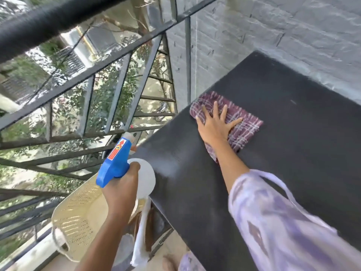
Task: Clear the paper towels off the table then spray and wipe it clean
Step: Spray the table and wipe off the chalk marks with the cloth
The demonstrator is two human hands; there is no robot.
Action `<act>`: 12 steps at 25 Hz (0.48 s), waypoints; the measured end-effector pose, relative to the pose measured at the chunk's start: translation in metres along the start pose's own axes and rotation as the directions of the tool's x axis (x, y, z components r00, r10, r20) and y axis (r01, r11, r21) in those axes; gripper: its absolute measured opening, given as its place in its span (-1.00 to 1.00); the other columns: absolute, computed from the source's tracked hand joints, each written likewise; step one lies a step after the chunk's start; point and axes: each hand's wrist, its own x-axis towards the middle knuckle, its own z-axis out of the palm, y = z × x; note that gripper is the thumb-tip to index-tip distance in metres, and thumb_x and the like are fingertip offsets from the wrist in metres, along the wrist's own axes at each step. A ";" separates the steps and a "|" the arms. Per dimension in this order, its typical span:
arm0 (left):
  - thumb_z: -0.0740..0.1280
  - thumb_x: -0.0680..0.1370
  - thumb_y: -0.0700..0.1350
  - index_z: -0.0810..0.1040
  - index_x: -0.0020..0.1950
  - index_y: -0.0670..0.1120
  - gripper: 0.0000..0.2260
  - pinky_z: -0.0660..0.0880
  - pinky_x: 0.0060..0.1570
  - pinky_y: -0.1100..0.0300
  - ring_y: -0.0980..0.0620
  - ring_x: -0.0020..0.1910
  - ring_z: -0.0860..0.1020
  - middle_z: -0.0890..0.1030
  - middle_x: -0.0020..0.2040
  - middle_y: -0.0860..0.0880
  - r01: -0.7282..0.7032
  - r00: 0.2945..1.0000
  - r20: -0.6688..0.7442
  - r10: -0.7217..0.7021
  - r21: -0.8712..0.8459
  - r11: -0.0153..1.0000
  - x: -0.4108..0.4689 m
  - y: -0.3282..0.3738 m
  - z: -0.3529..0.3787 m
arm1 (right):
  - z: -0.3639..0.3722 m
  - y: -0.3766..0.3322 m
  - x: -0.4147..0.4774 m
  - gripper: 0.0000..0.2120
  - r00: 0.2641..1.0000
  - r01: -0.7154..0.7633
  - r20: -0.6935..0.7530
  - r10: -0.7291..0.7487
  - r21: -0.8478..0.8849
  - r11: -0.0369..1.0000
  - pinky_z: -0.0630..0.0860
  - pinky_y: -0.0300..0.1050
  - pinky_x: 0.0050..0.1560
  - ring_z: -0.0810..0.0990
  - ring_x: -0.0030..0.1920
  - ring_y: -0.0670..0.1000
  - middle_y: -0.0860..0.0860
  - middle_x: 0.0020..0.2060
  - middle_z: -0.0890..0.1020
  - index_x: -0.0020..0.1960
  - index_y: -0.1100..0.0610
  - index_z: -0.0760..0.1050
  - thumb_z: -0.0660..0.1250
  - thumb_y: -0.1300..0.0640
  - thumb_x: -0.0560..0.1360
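Far left: black metal railing (82, 79) with trees and a building beyond it. Below it, lower left, a cream perforated plastic piece (78, 218), chair or basket, cannot tell which. Next, the left hand (121, 184) grips a spray bottle (115, 163) with a blue trigger head and a white body. The fingers are curled round the neck, one fingertip shows at the trigger, and the nozzle points up and away, just beside the desk's left edge. The bottle is held in the air at the near left edge of the desk (283, 153), not resting on it. A white paper towel (140, 241) hangs straight down under that hand, beside the desk's edge and below its top. Whether the hand holds it or it hangs from something else, cannot tell. The desk is black, with a pale sheen near the bottle end. On its far left part lies a folded purple plaid cloth (244, 128) with the right hand (214, 126) pressed flat on top, fingers straight and spread apart, palm down — part of the cloth also shows under the wrist. The right arm reaches across the desk in a lilac patterned sleeve (283, 222). Grey painted brick wall (293, 26) behind the desk on the right. Bottom centre, a bare foot (170, 263) on the floor, blurred.
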 end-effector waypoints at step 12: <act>0.41 0.32 -0.23 0.36 -0.34 -0.02 -0.76 0.27 -0.38 0.19 0.23 -0.53 0.38 0.38 -0.41 0.05 0.029 0.991 -0.126 -0.032 -0.025 0.999 0.022 -0.025 -0.067 | 0.058 -0.085 -0.168 -0.43 0.676 0.733 0.097 -0.731 -0.194 0.652 -0.21 0.58 0.25 -0.05 0.51 0.18 -0.03 0.52 0.11 0.46 -0.22 0.11 -0.14 -0.30 0.49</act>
